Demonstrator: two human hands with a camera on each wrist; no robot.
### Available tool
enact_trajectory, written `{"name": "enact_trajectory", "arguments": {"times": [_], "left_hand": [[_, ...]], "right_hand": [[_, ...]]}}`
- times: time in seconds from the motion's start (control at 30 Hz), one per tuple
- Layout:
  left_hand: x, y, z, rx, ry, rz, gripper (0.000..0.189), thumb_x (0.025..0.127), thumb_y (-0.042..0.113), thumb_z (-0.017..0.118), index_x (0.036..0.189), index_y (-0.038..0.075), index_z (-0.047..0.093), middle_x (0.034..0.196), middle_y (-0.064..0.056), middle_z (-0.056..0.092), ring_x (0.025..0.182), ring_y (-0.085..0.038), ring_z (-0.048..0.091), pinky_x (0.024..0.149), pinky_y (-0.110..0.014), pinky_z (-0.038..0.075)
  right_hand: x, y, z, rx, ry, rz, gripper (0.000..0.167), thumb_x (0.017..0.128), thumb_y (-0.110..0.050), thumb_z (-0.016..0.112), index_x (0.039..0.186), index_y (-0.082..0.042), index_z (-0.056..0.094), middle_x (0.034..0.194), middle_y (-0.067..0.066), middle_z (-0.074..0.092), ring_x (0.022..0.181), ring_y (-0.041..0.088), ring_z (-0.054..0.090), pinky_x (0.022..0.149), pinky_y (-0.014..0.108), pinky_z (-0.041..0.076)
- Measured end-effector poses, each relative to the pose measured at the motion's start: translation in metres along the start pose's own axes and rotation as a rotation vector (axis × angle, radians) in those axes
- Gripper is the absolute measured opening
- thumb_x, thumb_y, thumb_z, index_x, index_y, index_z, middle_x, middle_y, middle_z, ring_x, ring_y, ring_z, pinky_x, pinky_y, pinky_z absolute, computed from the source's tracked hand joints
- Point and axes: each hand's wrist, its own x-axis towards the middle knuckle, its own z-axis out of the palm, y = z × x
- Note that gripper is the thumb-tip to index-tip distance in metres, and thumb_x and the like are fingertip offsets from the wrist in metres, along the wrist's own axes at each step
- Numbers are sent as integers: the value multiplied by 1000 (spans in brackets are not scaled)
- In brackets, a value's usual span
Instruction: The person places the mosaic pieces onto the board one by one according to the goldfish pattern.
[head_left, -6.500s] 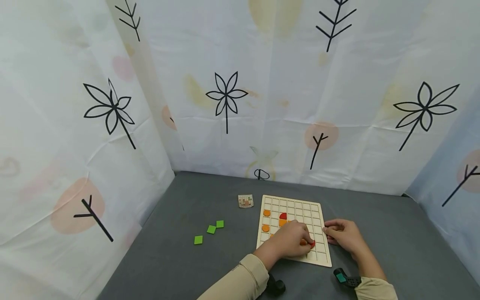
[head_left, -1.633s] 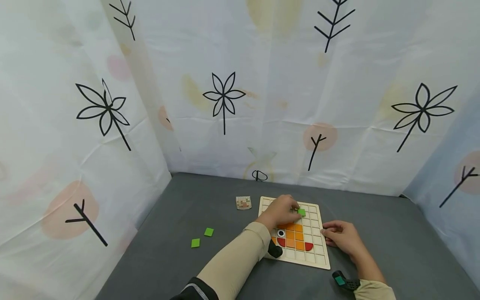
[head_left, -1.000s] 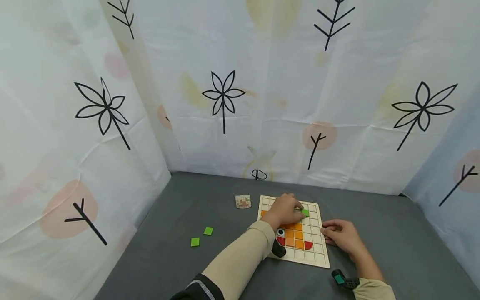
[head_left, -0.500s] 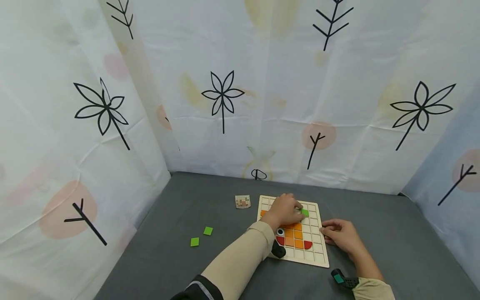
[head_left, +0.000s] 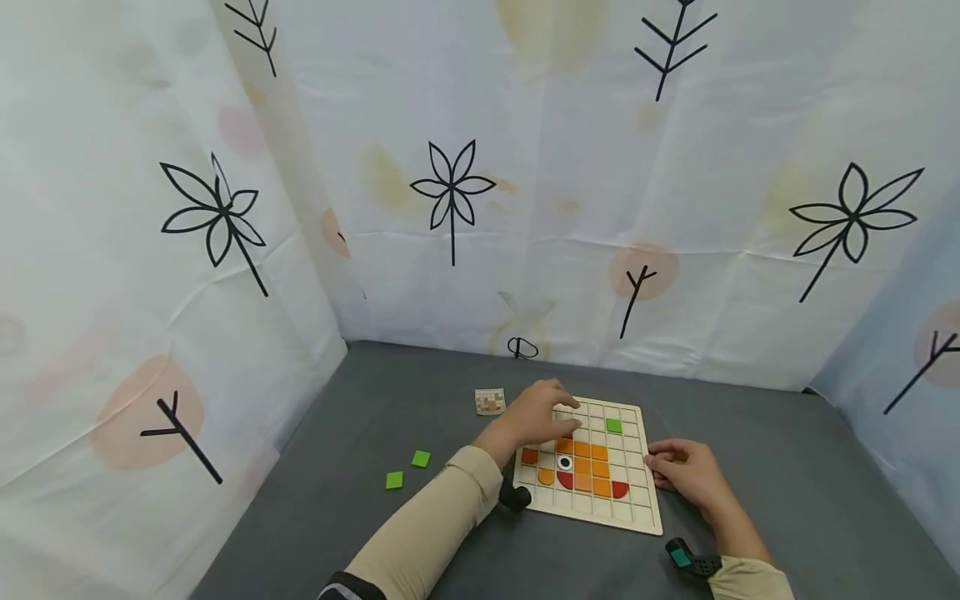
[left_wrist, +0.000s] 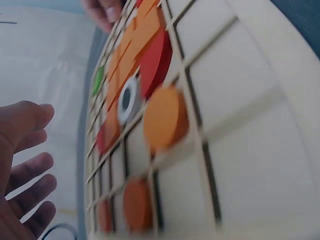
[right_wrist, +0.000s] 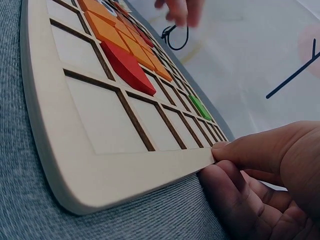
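A wooden grid board (head_left: 637,510) lies on the grey table. My left hand (head_left: 531,414) hovers over its far left part, fingers apart and holding nothing; the left wrist view shows the fingers (left_wrist: 34,172) bare. My right hand (head_left: 690,473) pinches the board's right edge, thumb (right_wrist: 250,147) on top. A green square tile (head_left: 613,426) sits in a cell toward the far right. Orange square tiles (head_left: 582,467), a white eye piece (head_left: 564,462), orange discs (head_left: 546,477) and red rounded pieces (head_left: 620,489) fill other cells. My left hand hides part of the board's far left.
Two loose green square tiles, one nearer the board (head_left: 421,458) and one farther left (head_left: 394,480), lie on the table. A small pattern card (head_left: 490,402) lies beyond the board's left side. Patterned white cloth (head_left: 562,292) walls in the table.
Earlier, my left hand was at a red piece, then brought a green tile onto the board. It has now let go of that tile and drawn back left. My right hand stays put.
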Motion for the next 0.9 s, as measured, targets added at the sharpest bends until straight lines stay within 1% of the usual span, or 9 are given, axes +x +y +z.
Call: {"name": "enact_trajectory", "arguments": {"times": [0.13, 0.27, 0.33, 0.43, 0.53, 0.63, 0.67, 0.77, 0.9], "left_hand": [[-31, -14, -27, -12, 68, -3, 35, 103, 31, 72, 131, 11, 76, 124, -10, 67, 115, -29, 62, 98, -41, 54], [-67, -35, -50, -40, 130, -21, 31, 101, 27, 75, 126, 7, 78, 119, -16, 68, 111, -35, 63, 95, -48, 53], [-87, -46, -59, -35, 163, -30, 28, 100, 26, 77, 123, 9, 79, 117, -13, 69, 108, -33, 63, 93, -47, 53], [-117, -59, -72, -8, 208, -64, 25, 99, 27, 79, 120, 14, 79, 116, -7, 70, 108, -26, 63, 93, -45, 54], [-146, -70, -81, 12, 248, -121, 25, 97, 26, 81, 119, 14, 80, 114, -2, 69, 108, -23, 63, 93, -46, 55], [-171, -83, -86, -18, 270, -150, 27, 96, 24, 82, 120, 11, 80, 115, -3, 70, 111, -29, 64, 95, -52, 56], [-179, -87, -87, -34, 275, -154, 28, 96, 23, 82, 120, 10, 79, 116, -4, 71, 112, -32, 65, 96, -55, 56], [-202, -99, -90, -66, 283, -158, 30, 94, 22, 83, 120, 7, 79, 116, -9, 72, 113, -34, 67, 98, -60, 55], [-227, -111, -91, -86, 281, -170, 31, 91, 24, 86, 118, 8, 79, 113, -8, 73, 107, -30, 69, 95, -56, 57]], "right_hand": [[0, 0, -2, 3, 3, 11, 40, 101, -8, 70, 131, 16, 62, 97, 12, 72, 78, 13, 72, 69, 27, 64], [0, -1, -1, 7, -3, 17, 40, 100, -8, 70, 131, 16, 62, 96, 11, 73, 78, 14, 73, 69, 28, 64], [0, -2, -1, 9, -6, 19, 40, 100, -8, 70, 131, 16, 62, 95, 11, 73, 78, 14, 73, 68, 28, 64], [-1, -3, 0, 8, -6, 21, 40, 100, -8, 70, 131, 16, 62, 95, 11, 73, 77, 13, 73, 68, 28, 64], [-2, -3, 0, 10, -5, 21, 40, 100, -8, 69, 132, 16, 62, 95, 11, 72, 77, 13, 73, 68, 28, 64], [-2, -3, 1, 7, 2, 24, 40, 101, -8, 69, 132, 16, 62, 95, 11, 72, 76, 13, 72, 68, 27, 64], [-2, -3, 1, 5, 4, 26, 40, 101, -8, 69, 132, 16, 62, 95, 11, 72, 76, 13, 72, 68, 27, 63], [-1, -3, 1, 2, 8, 29, 41, 101, -9, 70, 133, 15, 62, 96, 11, 72, 77, 13, 72, 68, 27, 63], [0, -2, 0, 5, 1, 35, 42, 101, -10, 70, 134, 15, 62, 97, 11, 72, 77, 13, 72, 69, 27, 63]]}}
